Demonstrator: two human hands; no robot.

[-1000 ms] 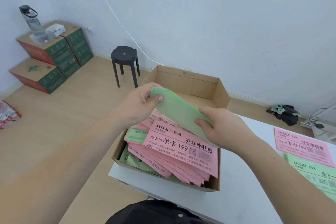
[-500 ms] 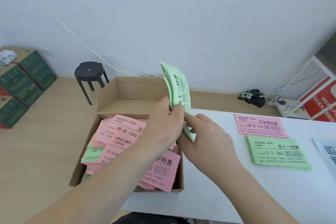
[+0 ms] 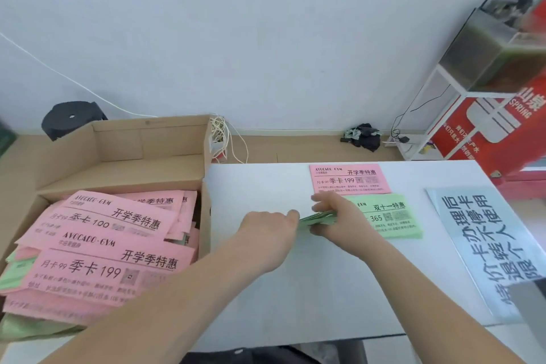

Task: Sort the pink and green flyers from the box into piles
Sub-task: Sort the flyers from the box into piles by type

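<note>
White table (image 3: 266, 289) against a plain wall, lower half of the frame. At centre frame the fingertips (image 3: 291, 214) of the left hand (image 3: 267, 238) pinch the near-left end of a bundle of green flyers (image 3: 317, 219). The right hand (image 3: 339, 217) grips the other end, fingers curled over the top and pressed together; the thumb is underneath, mostly hidden.

The bundle lies flat and low, its right end over the left edge of the green pile (image 3: 396, 221), right of centre. Whether it touches the pile yet, I cannot tell. The pink pile (image 3: 350, 179) sits just behind the green one.

Change: half a second ago the bundle stood on edge above the box's right side. It has since swung flat and travelled right to the pile.

My reading is that this batch is nearly delivered, needing only squaring and release.

The box (image 3: 124, 145), left of frame, holds many pink flyers (image 3: 112, 245), with green ones showing at the lower left edge, so much sorting remains. A silver sign (image 3: 484, 245) lies at far right.
</note>
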